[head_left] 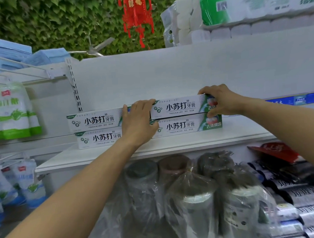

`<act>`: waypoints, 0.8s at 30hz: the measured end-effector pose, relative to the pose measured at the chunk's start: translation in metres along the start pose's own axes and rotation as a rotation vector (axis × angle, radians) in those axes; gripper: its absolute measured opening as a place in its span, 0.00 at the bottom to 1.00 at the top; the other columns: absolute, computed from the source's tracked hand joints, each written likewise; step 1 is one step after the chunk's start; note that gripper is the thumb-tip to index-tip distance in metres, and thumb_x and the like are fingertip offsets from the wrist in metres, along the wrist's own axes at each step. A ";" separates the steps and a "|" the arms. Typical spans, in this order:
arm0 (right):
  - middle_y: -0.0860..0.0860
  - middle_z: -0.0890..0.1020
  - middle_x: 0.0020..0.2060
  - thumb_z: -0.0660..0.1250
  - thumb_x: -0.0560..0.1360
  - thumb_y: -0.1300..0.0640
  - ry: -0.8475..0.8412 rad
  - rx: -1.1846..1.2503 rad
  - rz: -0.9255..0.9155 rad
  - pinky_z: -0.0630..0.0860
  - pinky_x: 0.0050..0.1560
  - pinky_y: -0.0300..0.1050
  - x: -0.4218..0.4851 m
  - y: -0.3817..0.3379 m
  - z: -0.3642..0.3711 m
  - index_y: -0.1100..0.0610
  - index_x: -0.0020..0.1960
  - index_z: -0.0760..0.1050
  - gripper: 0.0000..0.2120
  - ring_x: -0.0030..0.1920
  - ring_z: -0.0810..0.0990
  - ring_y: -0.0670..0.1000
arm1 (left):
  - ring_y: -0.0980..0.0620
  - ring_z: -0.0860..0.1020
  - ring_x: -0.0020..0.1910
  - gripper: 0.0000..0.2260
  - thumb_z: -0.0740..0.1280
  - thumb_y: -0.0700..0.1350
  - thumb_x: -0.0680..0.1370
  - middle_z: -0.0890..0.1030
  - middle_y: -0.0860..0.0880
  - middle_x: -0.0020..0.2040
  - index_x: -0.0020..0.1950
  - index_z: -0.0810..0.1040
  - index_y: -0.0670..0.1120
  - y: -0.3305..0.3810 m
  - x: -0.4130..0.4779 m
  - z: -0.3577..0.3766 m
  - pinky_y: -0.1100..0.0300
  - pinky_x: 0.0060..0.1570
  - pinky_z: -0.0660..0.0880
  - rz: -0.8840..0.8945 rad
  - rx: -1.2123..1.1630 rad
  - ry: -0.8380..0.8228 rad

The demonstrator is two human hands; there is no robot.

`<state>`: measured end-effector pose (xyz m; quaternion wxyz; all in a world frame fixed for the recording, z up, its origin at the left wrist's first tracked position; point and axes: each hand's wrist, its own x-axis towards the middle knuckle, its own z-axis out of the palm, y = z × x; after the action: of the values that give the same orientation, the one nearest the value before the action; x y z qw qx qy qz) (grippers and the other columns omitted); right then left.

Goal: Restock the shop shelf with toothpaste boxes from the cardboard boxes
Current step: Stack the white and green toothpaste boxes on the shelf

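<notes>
On the white shelf point(172, 145), at mid depth, two stacks of two laid end to end, printed fronts toward the camera: to the left the upper left toothpaste box point(95, 120) on the lower left toothpaste box point(100, 139), to the right the upper right toothpaste box point(179, 107) above the lower right toothpaste box point(180, 126). Clamped at both ends, the upper right toothpaste box: at its left end by the left hand point(138, 123), fingers curled over the top edge and palm across the front; at its right end by the right hand point(219, 101), fingers over the top and thumb pressed to the front near the bottom edge. Hidden behind the left hand: the right ends of both left boxes and the seam between the stacks, so no telling whether touching or apart. Hard to tell, too, whether resting fully on the box below or slightly raised. Far right on the same shelf, blue packs point(298, 99), blurred and cut off by the right forearm. Below, plastic-wrapped rolls point(191, 190), dim through the film; right of them dark printed rolls point(304, 194) and a red cap point(276, 152), partly behind the arm. Left, green-and-white pouches point(12, 111), cut by the frame edge. Above, tissue packs point(246, 4), print unreadable.
</notes>
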<state>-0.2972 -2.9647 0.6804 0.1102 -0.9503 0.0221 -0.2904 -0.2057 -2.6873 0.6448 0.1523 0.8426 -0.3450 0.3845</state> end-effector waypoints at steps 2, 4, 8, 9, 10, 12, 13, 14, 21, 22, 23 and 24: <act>0.52 0.73 0.54 0.77 0.66 0.53 0.003 0.043 0.006 0.75 0.58 0.55 -0.004 -0.002 -0.001 0.49 0.66 0.69 0.32 0.59 0.69 0.56 | 0.50 0.61 0.74 0.30 0.66 0.52 0.76 0.66 0.52 0.73 0.76 0.59 0.52 0.001 -0.001 0.000 0.42 0.75 0.47 0.009 0.018 0.007; 0.54 0.74 0.57 0.75 0.69 0.51 0.035 0.029 0.001 0.73 0.60 0.57 -0.006 -0.003 0.000 0.49 0.67 0.70 0.28 0.60 0.70 0.57 | 0.50 0.61 0.73 0.29 0.66 0.50 0.76 0.66 0.52 0.73 0.76 0.60 0.52 -0.001 -0.001 0.000 0.41 0.75 0.47 0.020 0.035 0.008; 0.55 0.74 0.60 0.71 0.73 0.54 0.110 -0.064 0.039 0.71 0.60 0.59 -0.007 -0.017 0.007 0.51 0.69 0.69 0.26 0.63 0.68 0.59 | 0.50 0.61 0.73 0.29 0.65 0.43 0.76 0.66 0.51 0.72 0.76 0.59 0.53 -0.002 0.002 -0.003 0.41 0.75 0.47 0.007 0.083 -0.019; 0.55 0.73 0.61 0.70 0.74 0.55 0.111 -0.088 0.059 0.70 0.61 0.59 -0.008 -0.021 0.009 0.51 0.70 0.68 0.26 0.64 0.66 0.58 | 0.50 0.61 0.73 0.30 0.65 0.43 0.76 0.66 0.51 0.72 0.76 0.59 0.53 -0.001 0.002 -0.004 0.41 0.75 0.46 -0.003 0.083 -0.034; 0.55 0.72 0.64 0.69 0.74 0.54 0.106 -0.123 0.077 0.70 0.62 0.59 -0.009 -0.024 0.009 0.51 0.71 0.66 0.27 0.66 0.64 0.58 | 0.50 0.60 0.74 0.30 0.65 0.44 0.76 0.66 0.51 0.72 0.76 0.59 0.53 0.000 0.002 -0.005 0.41 0.75 0.46 -0.012 0.078 -0.050; 0.53 0.68 0.68 0.68 0.75 0.53 0.105 -0.204 0.097 0.68 0.63 0.58 -0.014 -0.031 0.009 0.50 0.73 0.63 0.28 0.70 0.61 0.56 | 0.50 0.59 0.74 0.30 0.66 0.47 0.76 0.65 0.52 0.73 0.76 0.58 0.52 0.002 0.003 -0.007 0.42 0.75 0.45 -0.021 0.054 -0.080; 0.53 0.66 0.70 0.67 0.75 0.53 0.122 -0.245 0.095 0.66 0.64 0.58 -0.016 -0.034 0.010 0.49 0.73 0.62 0.29 0.71 0.59 0.56 | 0.50 0.59 0.74 0.30 0.66 0.48 0.76 0.64 0.52 0.74 0.76 0.59 0.52 0.002 0.003 -0.008 0.42 0.75 0.45 -0.022 0.042 -0.090; 0.53 0.65 0.72 0.67 0.75 0.52 0.145 -0.282 0.085 0.65 0.66 0.57 -0.018 -0.038 0.010 0.49 0.74 0.61 0.30 0.72 0.58 0.56 | 0.50 0.58 0.75 0.30 0.66 0.49 0.76 0.64 0.52 0.74 0.76 0.58 0.52 0.002 0.003 -0.010 0.42 0.75 0.45 -0.020 0.033 -0.096; 0.54 0.68 0.69 0.65 0.74 0.52 0.301 -0.324 -0.014 0.65 0.63 0.55 -0.051 -0.085 0.018 0.52 0.71 0.65 0.26 0.66 0.67 0.59 | 0.47 0.66 0.69 0.27 0.67 0.50 0.75 0.68 0.49 0.71 0.73 0.65 0.49 -0.005 -0.024 -0.029 0.49 0.70 0.61 0.010 -0.108 0.035; 0.54 0.69 0.68 0.65 0.74 0.52 0.311 -0.292 -0.032 0.66 0.62 0.55 -0.059 -0.094 0.020 0.52 0.71 0.66 0.25 0.64 0.69 0.59 | 0.48 0.68 0.67 0.26 0.67 0.50 0.75 0.69 0.49 0.69 0.72 0.66 0.49 -0.008 -0.034 -0.034 0.49 0.67 0.65 0.006 -0.148 0.055; 0.55 0.71 0.66 0.65 0.74 0.52 0.321 -0.262 -0.050 0.68 0.60 0.56 -0.067 -0.104 0.024 0.53 0.70 0.67 0.25 0.63 0.71 0.59 | 0.49 0.70 0.65 0.25 0.67 0.49 0.75 0.70 0.50 0.68 0.72 0.67 0.50 -0.011 -0.045 -0.038 0.50 0.63 0.68 -0.004 -0.193 0.065; 0.55 0.73 0.64 0.66 0.74 0.52 0.332 -0.235 -0.072 0.69 0.59 0.56 -0.076 -0.113 0.028 0.54 0.69 0.68 0.24 0.61 0.72 0.59 | 0.50 0.71 0.65 0.25 0.67 0.49 0.76 0.71 0.51 0.67 0.71 0.67 0.51 -0.015 -0.057 -0.044 0.51 0.60 0.71 -0.016 -0.240 0.068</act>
<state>-0.3473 -2.8405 0.6409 -0.0170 -0.8958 0.0397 -0.4423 -0.2456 -2.6269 0.6305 0.2669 0.8073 -0.3767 0.3677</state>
